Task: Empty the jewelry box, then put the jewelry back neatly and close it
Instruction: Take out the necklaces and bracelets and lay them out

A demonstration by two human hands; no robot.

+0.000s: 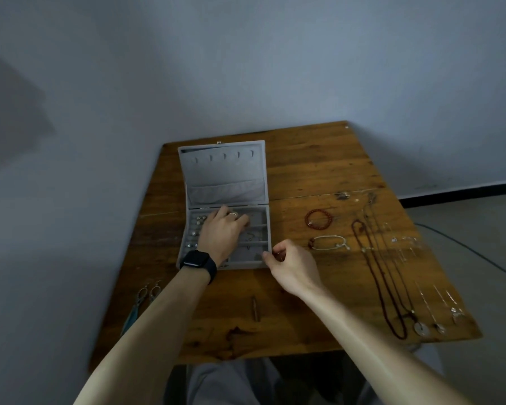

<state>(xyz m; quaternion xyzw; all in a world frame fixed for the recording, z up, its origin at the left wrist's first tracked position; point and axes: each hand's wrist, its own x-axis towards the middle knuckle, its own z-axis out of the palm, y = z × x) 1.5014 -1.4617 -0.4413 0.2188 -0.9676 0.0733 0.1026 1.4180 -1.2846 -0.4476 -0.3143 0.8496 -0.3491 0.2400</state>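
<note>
Head view: jewelry box (268,229) is seen on the far-left part of a wooden table (319,165), grey velvet in and out, open. Its lid (222,171) is stood up and tipped back behind the tray; five small hooks are lined along the lid's top edge, w/ a slack pocket below them. The tray is split into small compartments; a few small pale pieces (199,220) are left in the slots on the box's left side, too small to tell apart.

Left hand (221,232) is laid palm-down over the tray's middle, fingers bent down into the compartments; tips are hidden, so whether anything is pinched can't be told. A ring (232,213) is worn on one finger, a dark watch (197,261) on the wrist. Right hand (292,266) is held at the box's front-right corner, fingers curled narrow, thumb at the rim. A small reddish bit shows between thumb and index; a grip on it can't be confirmed.

Right of the box are laid a red bead bracelet (319,219), a silver bangle (330,242), then a long dark bead necklace (383,282) and thin silver chains (427,299) further right. Front-left of the box, tassel earrings (146,296) are set at the table edge. In front of the box lies a small dark pin (254,308).

Behind the box a plain pale wall (246,68) is seen; far right of it, grey floor (479,223) w/ a cable (465,247).
</note>
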